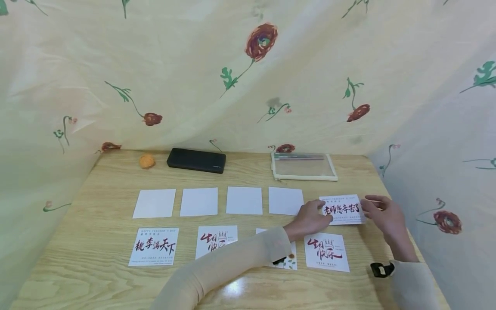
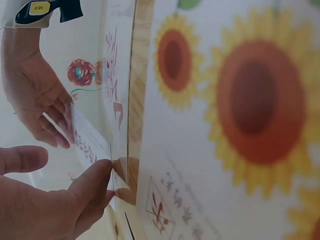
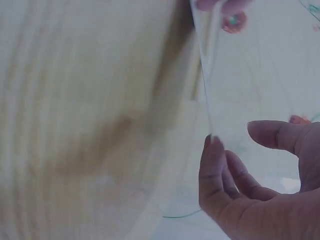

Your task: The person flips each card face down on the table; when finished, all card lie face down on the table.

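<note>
1. Lying nearest, along the bottom of the head view: a row of printed cards on the wooden table (image 1: 97, 224), among them a red-and-black calligraphy card (image 1: 154, 246) at lower left, a birthday card (image 1: 215, 240) beside it, a sunflower card (image 1: 288, 258) mostly hidden under the left sleeve, and a second birthday card (image 1: 326, 252) at lower right.
2. Reaching across at centre right: left hand (image 1: 310, 218) pinching the left edge of the greeting card (image 1: 342, 209) between thumb and fingers.
3. Meeting it from the right: right hand (image 1: 381, 213) gripping the card's right edge with curled fingertips, thumb set apart in the right wrist view.
4. Hovering at the right end of the middle row: the greeting card, printed side up, held between both hands and seemingly lifted off the table at one edge.
5. Lying in the middle row, left of the hands: four blank white cards (image 1: 244, 200) side by side.
6. Judging the step: handling this one card at the row's end, either turning it or setting it down; calling next for a steady two-handed hold, level with its blank neighbours.
7. Resting farthest, at the table's back edge: an orange ball (image 1: 147, 161), a black case (image 1: 196, 160), and a clear zip pouch (image 1: 304, 167).
</note>
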Motion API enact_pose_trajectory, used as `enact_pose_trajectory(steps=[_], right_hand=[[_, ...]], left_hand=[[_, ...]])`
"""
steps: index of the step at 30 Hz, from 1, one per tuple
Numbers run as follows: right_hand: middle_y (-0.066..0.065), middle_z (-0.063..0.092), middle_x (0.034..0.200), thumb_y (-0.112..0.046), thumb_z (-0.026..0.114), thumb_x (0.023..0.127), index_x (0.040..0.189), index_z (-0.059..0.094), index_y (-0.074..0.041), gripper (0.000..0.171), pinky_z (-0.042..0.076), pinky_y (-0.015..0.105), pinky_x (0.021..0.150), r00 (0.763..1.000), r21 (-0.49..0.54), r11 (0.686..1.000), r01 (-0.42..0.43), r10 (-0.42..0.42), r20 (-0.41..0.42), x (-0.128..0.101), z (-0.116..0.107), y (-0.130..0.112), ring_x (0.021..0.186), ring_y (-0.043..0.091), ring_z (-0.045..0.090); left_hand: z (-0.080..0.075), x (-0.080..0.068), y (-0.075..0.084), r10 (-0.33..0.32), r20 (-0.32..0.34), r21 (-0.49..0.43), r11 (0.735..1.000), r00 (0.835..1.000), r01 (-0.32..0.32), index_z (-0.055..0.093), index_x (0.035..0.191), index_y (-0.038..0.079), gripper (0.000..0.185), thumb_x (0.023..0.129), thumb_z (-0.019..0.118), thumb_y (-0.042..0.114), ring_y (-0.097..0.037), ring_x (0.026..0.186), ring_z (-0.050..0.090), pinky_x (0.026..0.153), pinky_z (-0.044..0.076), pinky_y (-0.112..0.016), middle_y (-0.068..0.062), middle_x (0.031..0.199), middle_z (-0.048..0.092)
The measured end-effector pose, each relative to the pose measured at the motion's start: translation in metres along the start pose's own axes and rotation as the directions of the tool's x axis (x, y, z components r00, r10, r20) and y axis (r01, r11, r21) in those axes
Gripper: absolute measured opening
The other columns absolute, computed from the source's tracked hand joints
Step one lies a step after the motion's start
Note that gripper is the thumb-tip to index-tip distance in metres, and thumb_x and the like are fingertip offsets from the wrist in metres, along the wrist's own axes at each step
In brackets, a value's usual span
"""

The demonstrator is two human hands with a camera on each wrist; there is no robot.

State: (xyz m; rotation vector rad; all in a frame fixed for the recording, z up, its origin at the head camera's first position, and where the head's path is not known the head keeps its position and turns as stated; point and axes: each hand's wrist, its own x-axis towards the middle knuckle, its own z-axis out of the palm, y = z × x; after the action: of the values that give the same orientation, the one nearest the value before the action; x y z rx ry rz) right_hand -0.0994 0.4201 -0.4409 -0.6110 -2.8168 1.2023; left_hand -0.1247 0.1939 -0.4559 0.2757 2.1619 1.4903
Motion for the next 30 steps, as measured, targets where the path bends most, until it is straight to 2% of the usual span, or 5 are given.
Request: enact_pose_trajectory(steps=[8, 13, 22, 27, 30], right_hand=[[-0.021, 0.067, 0.102, -0.03, 0.051, 0.11, 0.148, 0.048, 0.009, 0.055, 0.061, 0.017, 0.076, 0.994, 0.131, 0.991, 0.037, -0.049, 0.094, 0.001, -0.009, -0.013, 0.084, -0.01, 0.067], [-0.029, 0.066, 0.103, -0.027, 0.053, 0.11, 0.152, 0.042, 0.011, 0.057, 0.06, 0.016, 0.081, 0.963, 0.199, 0.979, 0.047, -0.097, 0.252, -0.003, -0.003, -0.02, 0.092, -0.009, 0.067], [0.035, 0.05, 0.149, -0.031, 0.049, 0.112, 0.156, 0.031, 0.013, 0.065, 0.059, 0.02, 0.09, 0.907, 0.196, 0.979, 0.059, -0.134, 0.399, -0.011, 0.019, -0.025, 0.1, -0.011, 0.063], [0.041, 0.04, 0.155, -0.032, 0.05, 0.111, 0.158, 0.027, 0.012, 0.068, 0.061, 0.026, 0.093, 0.906, 0.15, 0.988, 0.044, -0.103, 0.411, -0.013, 0.026, -0.026, 0.115, 0.01, 0.067], [0.042, 0.04, 0.154, -0.04, 0.051, 0.11, 0.159, 0.025, 0.011, 0.075, 0.062, 0.029, 0.091, 0.921, 0.095, 0.995, 0.011, -0.047, 0.386, -0.012, 0.028, -0.028, 0.122, 0.026, 0.066]], left_hand=[[-0.002, -0.003, 0.006, -0.02, 0.014, -0.013, 1.0, 1.0, 0.02, 0.054, 0.151, 0.017, 0.061, 0.099, 0.066, 0.045, -0.015, 0.126, 0.063, 0.109, 0.051, -0.03, -0.003, 0.144, 0.064], [-0.005, -0.004, 0.011, -0.039, 0.038, -0.073, 0.996, 0.999, 0.042, 0.052, 0.153, 0.017, 0.066, 0.1, 0.06, 0.057, -0.019, 0.13, 0.063, 0.109, 0.052, -0.034, -0.007, 0.149, 0.062], [-0.009, -0.007, 0.01, 0.019, 0.118, -0.144, 0.99, 0.993, -0.002, 0.04, 0.161, 0.031, 0.066, 0.104, 0.046, 0.064, -0.015, 0.1, 0.069, 0.087, 0.055, -0.03, -0.009, 0.133, 0.071], [-0.008, -0.006, 0.011, 0.038, 0.076, -0.283, 0.959, 0.996, -0.015, 0.048, 0.157, 0.024, 0.055, 0.107, 0.054, 0.047, -0.01, 0.064, 0.058, 0.064, 0.053, -0.025, -0.013, 0.091, 0.074], [-0.008, -0.004, 0.013, 0.037, 0.012, -0.371, 0.928, 0.999, -0.03, 0.058, 0.149, 0.018, 0.046, 0.105, 0.061, 0.03, -0.012, 0.081, 0.075, 0.081, 0.064, -0.032, -0.005, 0.109, 0.079]])
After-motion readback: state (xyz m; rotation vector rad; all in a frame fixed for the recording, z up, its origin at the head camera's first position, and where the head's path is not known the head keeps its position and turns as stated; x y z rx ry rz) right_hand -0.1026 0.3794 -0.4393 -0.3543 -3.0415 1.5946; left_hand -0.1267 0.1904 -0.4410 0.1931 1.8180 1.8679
